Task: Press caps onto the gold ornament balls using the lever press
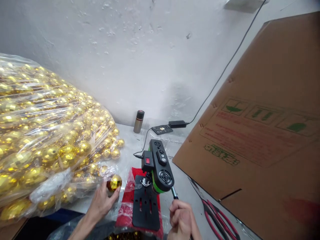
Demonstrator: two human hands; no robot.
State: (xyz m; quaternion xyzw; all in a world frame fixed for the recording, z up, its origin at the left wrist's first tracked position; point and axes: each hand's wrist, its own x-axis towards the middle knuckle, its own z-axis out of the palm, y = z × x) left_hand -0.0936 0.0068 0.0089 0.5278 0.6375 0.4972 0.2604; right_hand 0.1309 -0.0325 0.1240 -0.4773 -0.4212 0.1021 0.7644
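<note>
My left hand (102, 202) has thumb and fingers closed round a shiny faceted gold ball (115, 183), just left of a small bench drill press. The black and green head of the drill press (161, 166) stands over a slotted black base plate (146, 213). A red cloth (128, 203) lies under the plate. On the right, my right hand (183, 218) is wrapped round the press's lever handle (175, 193). The drill tip is hidden beneath the head.
A clear plastic bag (57, 123) of gold balls fills the left side. A large cardboard box (270, 83) leans at the right, with red-handled shears (218, 220) beside it. Behind the press are a small bottle (138, 121) and a black power adapter (177, 124) with its cable.
</note>
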